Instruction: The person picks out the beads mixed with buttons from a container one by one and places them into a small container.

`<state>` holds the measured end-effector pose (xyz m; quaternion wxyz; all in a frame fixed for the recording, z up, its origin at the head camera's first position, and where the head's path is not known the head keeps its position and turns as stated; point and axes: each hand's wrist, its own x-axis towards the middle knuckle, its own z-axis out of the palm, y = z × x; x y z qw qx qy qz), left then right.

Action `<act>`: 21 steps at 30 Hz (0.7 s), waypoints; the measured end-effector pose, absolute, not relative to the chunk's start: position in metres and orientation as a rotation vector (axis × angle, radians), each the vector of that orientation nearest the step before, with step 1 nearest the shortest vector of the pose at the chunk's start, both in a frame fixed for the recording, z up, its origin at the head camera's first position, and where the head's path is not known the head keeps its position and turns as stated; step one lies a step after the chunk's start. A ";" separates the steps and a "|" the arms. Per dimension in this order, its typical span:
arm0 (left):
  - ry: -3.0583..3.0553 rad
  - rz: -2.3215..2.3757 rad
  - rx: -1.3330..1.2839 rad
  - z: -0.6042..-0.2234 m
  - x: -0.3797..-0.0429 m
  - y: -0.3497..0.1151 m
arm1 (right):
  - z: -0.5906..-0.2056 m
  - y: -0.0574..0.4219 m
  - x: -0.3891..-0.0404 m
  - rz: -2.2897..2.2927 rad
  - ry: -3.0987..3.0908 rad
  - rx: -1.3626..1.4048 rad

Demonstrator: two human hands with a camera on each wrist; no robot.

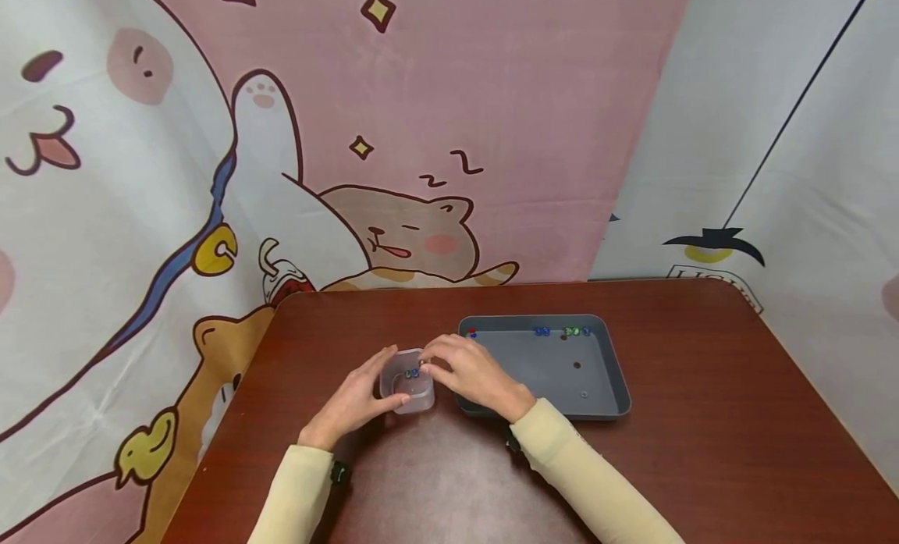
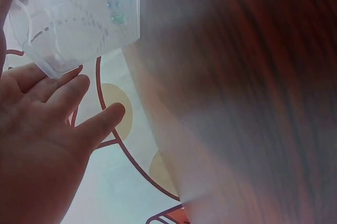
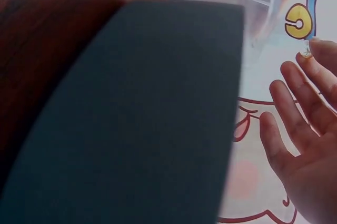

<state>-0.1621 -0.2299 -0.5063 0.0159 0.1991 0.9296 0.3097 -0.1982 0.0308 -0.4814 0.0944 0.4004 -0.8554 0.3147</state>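
My left hand point(image 1: 351, 400) holds a small clear plastic container point(image 1: 420, 404), thumb at its near side and fingers at its far left side. Inside the container lie a few glass marbles point(image 1: 411, 373), green and blue. My right hand point(image 1: 474, 372) is at the container's right rim. Between its thumb and index finger it pinches a small clear marble point(image 3: 306, 51) with an orange tint, seen in the right wrist view. The other fingers of that hand are spread out. Seen from the left wrist, the container point(image 2: 68, 34) is above the fingers.
Right of the container is a grey tray point(image 1: 534, 372). Blue marbles point(image 1: 541, 332) and green marbles point(image 1: 572, 332) lie along its far side, with a red and blue pair point(image 1: 472, 333) at the far left corner. A brown marble point(image 1: 577, 365) and a clear one point(image 1: 584, 394) lie nearer.
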 end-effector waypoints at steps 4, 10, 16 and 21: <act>2.886 0.966 0.616 -0.505 -0.162 -0.230 | -0.488 0.029 -0.200 0.933 -2.538 1.217; 2.885 0.963 0.615 -0.505 -0.162 -0.229 | -0.496 0.026 -0.203 0.919 -2.528 1.246; 2.882 0.964 0.610 -0.506 -0.162 -0.230 | -0.500 0.024 -0.204 0.873 -2.540 1.249; 2.877 0.968 0.603 -0.506 -0.162 -0.230 | -0.500 0.024 -0.205 0.857 -2.560 1.245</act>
